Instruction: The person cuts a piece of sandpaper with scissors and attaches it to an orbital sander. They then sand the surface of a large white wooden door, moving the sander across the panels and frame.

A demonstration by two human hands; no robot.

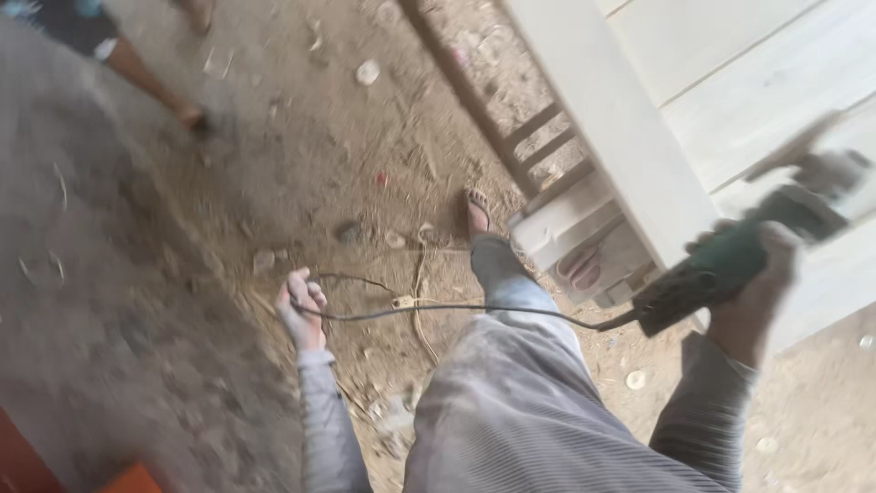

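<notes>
Right hand (753,292), fingers wrapped round the green tool (730,265), gripping its body mid-length, above the pale boards (730,82). Looks heavy and rigid; body grip suits it. Left hand (301,306), fingers curled on its thin cord (438,309): limp, light, slack between the hands.

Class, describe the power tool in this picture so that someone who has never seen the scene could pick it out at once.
Start at the big pale wooden frame lying on the dirt floor at upper right. At its lower edge, the right hand grips a dark green power tool. Unlike the pale boards around it, it is dark, and a thin black cord runs from its end across to the left hand.
</notes>
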